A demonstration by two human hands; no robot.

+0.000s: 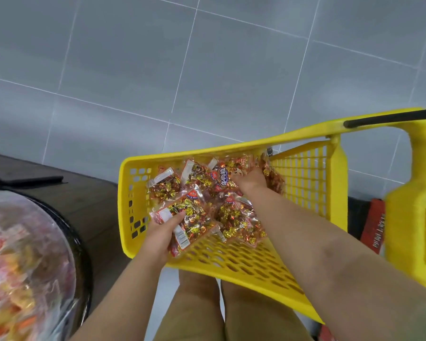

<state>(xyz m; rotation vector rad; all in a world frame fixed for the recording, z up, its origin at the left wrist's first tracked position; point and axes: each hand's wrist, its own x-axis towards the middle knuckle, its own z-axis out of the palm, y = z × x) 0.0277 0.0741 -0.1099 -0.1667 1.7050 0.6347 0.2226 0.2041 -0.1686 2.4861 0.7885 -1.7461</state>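
A yellow plastic shopping basket (303, 173) stands in front of me, holding several clear bags of gold and red wrapped candy. My left hand (161, 233) grips one candy bag (191, 217) at the basket's near left side, thumb on top of it. My right hand (250, 182) reaches deep into the pile at the far side, with its fingers buried among the bags (272, 178), so what they hold is hidden.
A round dark bin (81, 254) heaped with blurred wrapped sweets sits at the left on a brown counter (89, 198). A black handle (389, 118) tops the yellow cart frame at right. Grey tiled floor (207, 70) lies beyond. My legs show below.
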